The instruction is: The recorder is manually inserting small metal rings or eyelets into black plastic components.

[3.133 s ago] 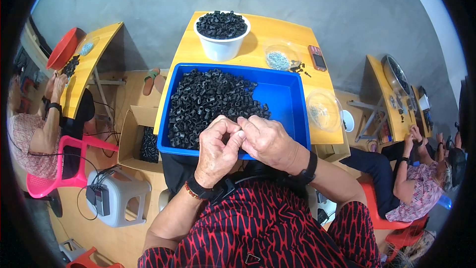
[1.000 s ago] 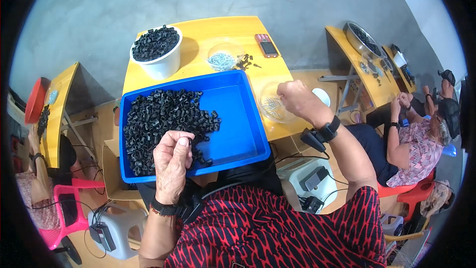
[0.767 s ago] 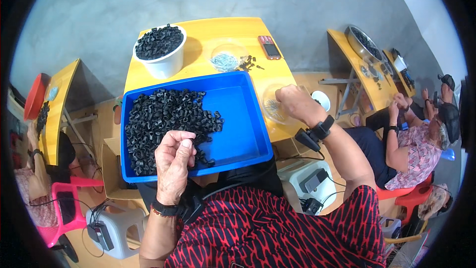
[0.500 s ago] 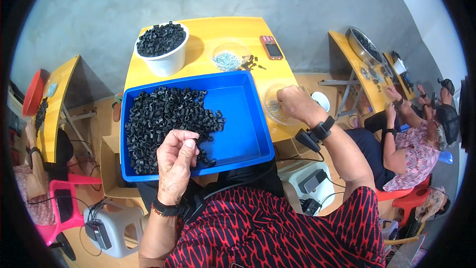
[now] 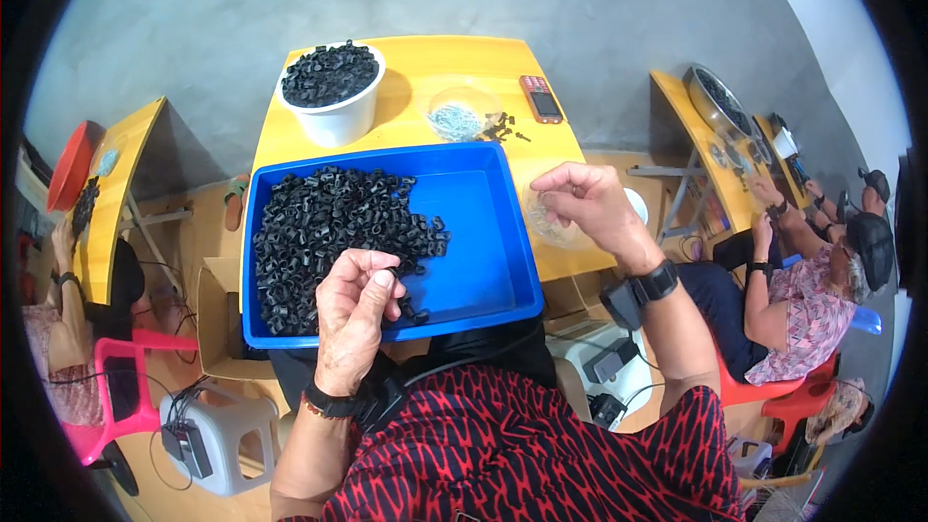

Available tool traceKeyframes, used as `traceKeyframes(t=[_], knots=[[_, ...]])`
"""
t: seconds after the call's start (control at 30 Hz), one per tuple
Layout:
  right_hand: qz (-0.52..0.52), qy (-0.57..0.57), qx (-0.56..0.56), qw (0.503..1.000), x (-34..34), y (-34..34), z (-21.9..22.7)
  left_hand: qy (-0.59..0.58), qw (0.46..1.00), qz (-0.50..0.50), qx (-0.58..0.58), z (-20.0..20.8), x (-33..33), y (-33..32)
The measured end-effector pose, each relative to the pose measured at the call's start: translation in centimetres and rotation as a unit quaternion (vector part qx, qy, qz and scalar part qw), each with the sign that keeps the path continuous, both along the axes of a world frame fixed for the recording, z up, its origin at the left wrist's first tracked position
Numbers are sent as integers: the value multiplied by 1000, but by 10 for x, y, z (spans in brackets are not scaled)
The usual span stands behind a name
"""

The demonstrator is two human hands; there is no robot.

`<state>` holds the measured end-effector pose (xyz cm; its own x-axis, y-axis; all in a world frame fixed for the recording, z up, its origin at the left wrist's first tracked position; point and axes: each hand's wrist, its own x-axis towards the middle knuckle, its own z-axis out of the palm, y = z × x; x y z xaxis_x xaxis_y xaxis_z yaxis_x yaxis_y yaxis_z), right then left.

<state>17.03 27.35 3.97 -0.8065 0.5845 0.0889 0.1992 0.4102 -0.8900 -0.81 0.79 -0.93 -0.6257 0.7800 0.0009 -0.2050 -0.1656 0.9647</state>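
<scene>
My left hand (image 5: 353, 314) is closed in a pinch over the near edge of the blue tray (image 5: 474, 242), with a small black plastic piece (image 5: 393, 272) just showing at its fingertips. Many similar black plastic pieces (image 5: 333, 222) are heaped over the left and middle of that tray. To the right of the tray, my right hand (image 5: 594, 208) hovers beside and partly over a clear bowl (image 5: 553, 227) with small pieces in it. Its thumb and forefinger are pressed together; whatever sits between them is too small to make out.
On the yellow table (image 5: 416, 63) stand a white bucket (image 5: 333, 121) full of black pieces, a clear bowl of silvery screws (image 5: 454, 122), scattered dark bits (image 5: 501, 126) and a red phone (image 5: 541, 100). People work at side tables left and right (image 5: 807, 290). A cable trails from my right wrist.
My right hand has risen slightly out of the clear bowl and turned, its fingers now pinched toward the tray. The left hand stays at the tray's edge, with the black piece showing more clearly.
</scene>
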Motion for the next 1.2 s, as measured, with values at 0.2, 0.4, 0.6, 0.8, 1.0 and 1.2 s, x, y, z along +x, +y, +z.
traceKeyframes(t=[0.2, 0.4, 0.6, 0.8, 1.0, 1.2], knots=[[51, 163, -231, 958, -24, -47, -15, -5, 1000, 2, 18, -1, 0, 0], [95, 248, -314, 911, -47, -80, -24, -22, 1000, -9, -4, 3, 0, -1], [112, 233, -248, 934, -55, -88, -34, -24, 1000, -12, -13, 1, 0, -1], [111, 224, -244, 937, -54, -90, -36, -15, 1000, -19, -15, 3, 0, -1], [101, 219, -319, 916, -53, -96, -28, -4, 1000, -21, -8, 1, -1, -2], [103, 176, -179, 963, -55, -101, -26, 7, 999, -28, -22, 1, -1, -1]])
